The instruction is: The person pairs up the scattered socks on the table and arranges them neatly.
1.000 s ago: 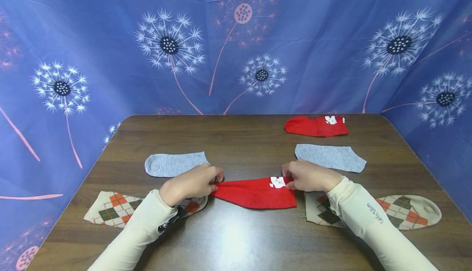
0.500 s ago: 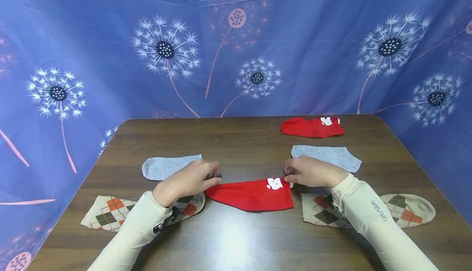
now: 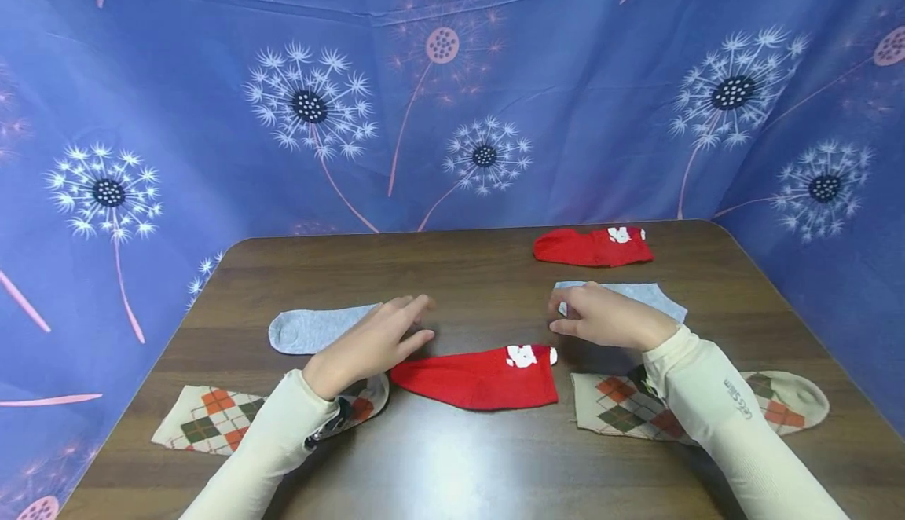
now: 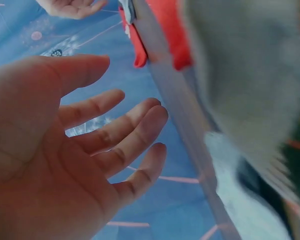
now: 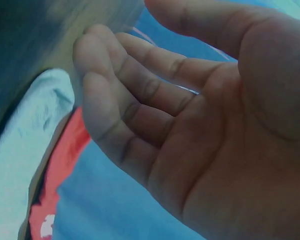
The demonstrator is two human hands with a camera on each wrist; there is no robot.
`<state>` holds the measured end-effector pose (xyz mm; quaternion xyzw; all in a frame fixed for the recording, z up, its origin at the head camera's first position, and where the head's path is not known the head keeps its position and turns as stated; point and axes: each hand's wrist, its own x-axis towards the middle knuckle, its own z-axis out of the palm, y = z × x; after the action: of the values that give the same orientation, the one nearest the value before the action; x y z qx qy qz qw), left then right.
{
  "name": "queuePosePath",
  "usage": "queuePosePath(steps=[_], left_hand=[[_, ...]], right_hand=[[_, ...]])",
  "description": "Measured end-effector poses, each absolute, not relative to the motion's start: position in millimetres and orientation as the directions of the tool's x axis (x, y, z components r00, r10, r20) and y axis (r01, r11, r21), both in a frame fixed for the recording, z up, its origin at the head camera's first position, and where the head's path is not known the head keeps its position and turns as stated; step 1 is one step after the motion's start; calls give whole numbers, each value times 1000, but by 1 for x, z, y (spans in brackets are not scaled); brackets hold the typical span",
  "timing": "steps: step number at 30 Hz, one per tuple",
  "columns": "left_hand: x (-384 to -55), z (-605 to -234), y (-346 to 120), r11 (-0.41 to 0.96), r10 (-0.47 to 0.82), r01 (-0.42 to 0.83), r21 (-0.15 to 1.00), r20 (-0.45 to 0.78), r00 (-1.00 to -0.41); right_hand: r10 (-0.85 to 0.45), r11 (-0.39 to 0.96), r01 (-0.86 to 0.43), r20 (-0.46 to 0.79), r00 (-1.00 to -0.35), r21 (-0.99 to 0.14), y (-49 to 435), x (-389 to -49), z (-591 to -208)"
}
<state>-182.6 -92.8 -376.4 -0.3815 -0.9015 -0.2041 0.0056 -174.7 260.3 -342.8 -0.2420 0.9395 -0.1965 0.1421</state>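
The left hand (image 3: 371, 339) hovers above the counter (image 3: 459, 457) with its grip slack, fingers nearly straight and holding nothing; its forearm hides part of the near-left argyle sock (image 3: 212, 418) and its fingers cover one end of the left grey sock (image 3: 304, 327). The right hand (image 3: 601, 317) also has an empty grip, fingers loosely bent, and covers much of the right grey sock (image 3: 661, 300); its sleeve crosses the near-right argyle sock (image 3: 622, 406). Between the hands, just nearer the person, the red sock (image 3: 481, 379) lies flat, touched by neither. A second red sock (image 3: 590, 247) sits near the far edge. Both wrist views are blurred, showing little beyond open palms. Bare wood runs along the front edge and the far-left part.
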Motion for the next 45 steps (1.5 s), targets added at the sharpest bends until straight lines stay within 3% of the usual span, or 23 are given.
queuePosePath(steps=[7,24,30,39,45], left_hand=[[-193,-375,-73,607,712,711,355,153,-685],[-234,-373,-31,583,758,752,306,129,-640],[-250,-378,-18,582,771,771,259,125,-624],[-267,-384,5,580,768,766,279,127,-628],[-275,-384,23,546,786,796,261,169,-594]], right_hand=[[-506,796,-429,-82,-858,-426,269,-180,-339],[-351,834,-369,121,-929,-410,307,-197,-345],[-289,849,-326,151,-945,-415,315,-199,-347],[-213,888,-261,165,-963,-378,323,-203,-346],[-158,909,-230,225,-962,-348,334,-205,-350]])
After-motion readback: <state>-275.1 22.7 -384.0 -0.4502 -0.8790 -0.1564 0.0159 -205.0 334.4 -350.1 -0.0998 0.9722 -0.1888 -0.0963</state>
